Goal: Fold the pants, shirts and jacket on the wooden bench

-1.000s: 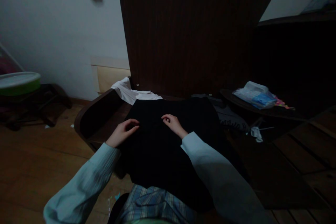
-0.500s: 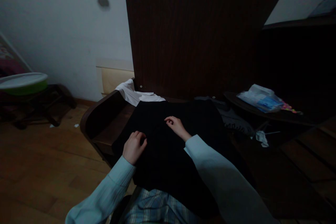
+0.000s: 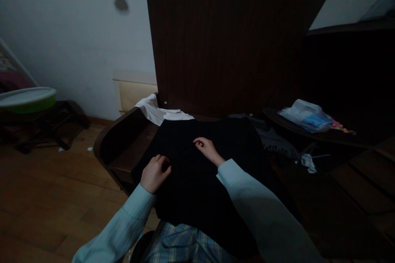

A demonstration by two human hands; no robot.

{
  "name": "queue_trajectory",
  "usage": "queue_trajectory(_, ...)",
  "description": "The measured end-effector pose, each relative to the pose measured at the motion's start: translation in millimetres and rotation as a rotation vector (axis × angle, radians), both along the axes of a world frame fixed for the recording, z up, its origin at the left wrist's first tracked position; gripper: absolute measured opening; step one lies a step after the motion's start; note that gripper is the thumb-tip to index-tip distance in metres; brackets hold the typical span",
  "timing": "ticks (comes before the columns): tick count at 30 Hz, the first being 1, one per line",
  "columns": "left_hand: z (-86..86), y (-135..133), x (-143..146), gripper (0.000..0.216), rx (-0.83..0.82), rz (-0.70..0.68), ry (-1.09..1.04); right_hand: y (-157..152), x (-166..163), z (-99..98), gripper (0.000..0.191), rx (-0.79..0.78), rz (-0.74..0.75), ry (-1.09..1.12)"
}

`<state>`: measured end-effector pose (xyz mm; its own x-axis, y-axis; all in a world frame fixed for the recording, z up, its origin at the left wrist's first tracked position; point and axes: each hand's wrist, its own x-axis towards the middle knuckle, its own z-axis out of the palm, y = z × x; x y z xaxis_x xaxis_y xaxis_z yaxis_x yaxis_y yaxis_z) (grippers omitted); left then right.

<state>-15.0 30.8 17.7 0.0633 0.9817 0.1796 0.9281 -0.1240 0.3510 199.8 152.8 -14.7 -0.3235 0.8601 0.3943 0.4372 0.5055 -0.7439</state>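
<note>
Your left hand (image 3: pixel 156 172) sits with fingers curled on the black cloth (image 3: pixel 197 164) by its left edge; your right hand (image 3: pixel 207 149), fingers bent, rests mid-cloth.

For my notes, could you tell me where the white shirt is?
The white shirt lies left of centre, behind the black cloth, against the dark wooden panel.

Under the fingers (image 3: pixel 160 163) lies matt black cloth (image 3: pixel 197 172). Beyond them is white cloth (image 3: pixel 157 111) and dark grooved wood panel (image 3: pixel 222 41). The floor (image 3: pixel 46 197) is smooth wood.
</note>
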Motion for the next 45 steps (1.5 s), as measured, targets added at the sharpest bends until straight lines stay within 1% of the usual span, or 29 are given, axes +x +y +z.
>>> queue_trajectory(4,5.0,-0.8,2.5,0.011,0.001,0.008,0.065,1.1,-0.8,-1.7,0.017,-0.003,-0.014,0.008)
queue_trajectory(8,7.2,-1.9,2.1,0.010,0.029,0.031,0.006,3.0,-1.9,-3.9,0.017,-0.015,-0.010,0.034)
queue_trajectory(12,8.9,-5.7,-1.6,0.010,0.161,0.085,-0.098,4.3,-1.1,-5.5,0.018,-0.061,-0.015,0.077)
queue_trajectory(15,11.0,-9.1,-4.3,0.009,0.231,0.084,-0.121,4.8,0.4,-5.5,0.020,-0.084,-0.025,0.101)
queue_trajectory(17,11.7,-10.9,-5.0,0.008,0.223,0.072,-0.112,4.4,1.1,-4.4,0.020,-0.070,-0.028,0.091)
queue_trajectory(20,9.6,-13.3,-4.8,0.007,0.163,0.044,-0.091,2.6,1.2,-1.3,0.020,-0.042,-0.034,0.068)
queue_trajectory(24,3.1,-16.0,-6.8,0.007,0.081,-0.001,-0.059,-0.7,0.4,2.5,0.018,-0.045,-0.041,0.056)
queue_trajectory(27,1.4,-17.2,-9.8,0.009,0.043,-0.038,-0.047,-2.1,-0.1,3.5,0.017,-0.048,-0.040,0.067)
queue_trajectory(32,5.1,-17.4,-10.9,0.009,0.042,-0.044,-0.063,-3.5,-0.7,4.8,0.015,-0.036,-0.063,0.136)
queue_trajectory(38,3.7,-16.4,-12.6,0.009,0.083,-0.041,-0.105,-9.6,-1.1,11.5,0.013,0.035,-0.028,0.152)
queue_trajectory(43,6.7,-16.7,-14.6,0.009,0.102,-0.062,-0.108,-12.1,-2.4,13.2,0.014,0.083,-0.011,0.073)
queue_trajectory(45,9.8,-15.1,-17.9,0.012,0.105,-0.070,-0.111,-11.1,-2.7,12.0,0.015,0.073,-0.041,-0.001)
